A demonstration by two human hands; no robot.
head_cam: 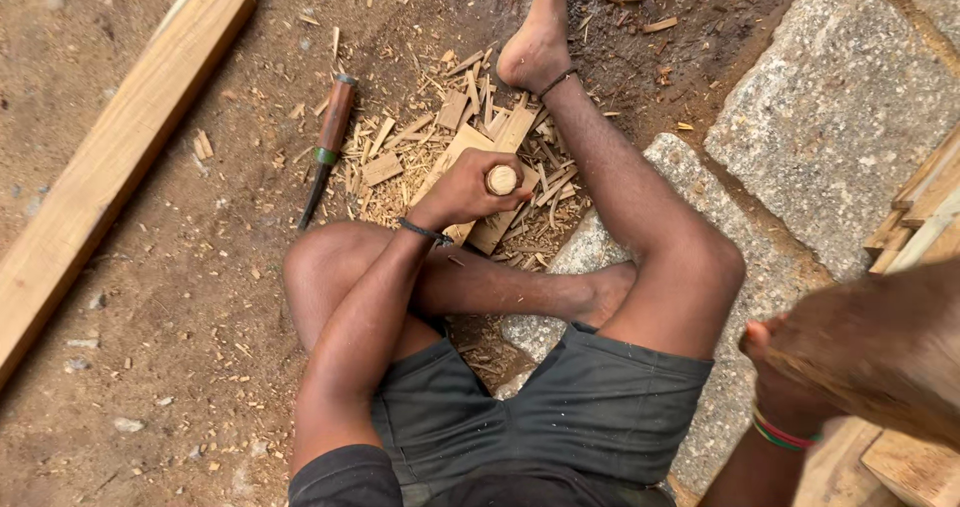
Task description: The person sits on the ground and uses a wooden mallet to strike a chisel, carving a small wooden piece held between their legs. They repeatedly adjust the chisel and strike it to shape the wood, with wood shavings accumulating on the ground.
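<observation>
A person is sitting on the bare dirt ground [180,297], the left hand [462,192] wrapping its grip fully around a round pale wooden handle [502,180] standing on a flat light-wood block [480,182] amid scattered wood chips [400,147]. The right hand [790,372], close to the lens, is closing on a blurred brown wooden piece [880,352]. A brown-handled chisel with a green band [328,147] is lying just beside the chips.

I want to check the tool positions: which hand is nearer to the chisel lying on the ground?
Left. The left hand, gripping a round wooden handle, is just right of the chisel. The right hand is raised far off by the right edge.
</observation>
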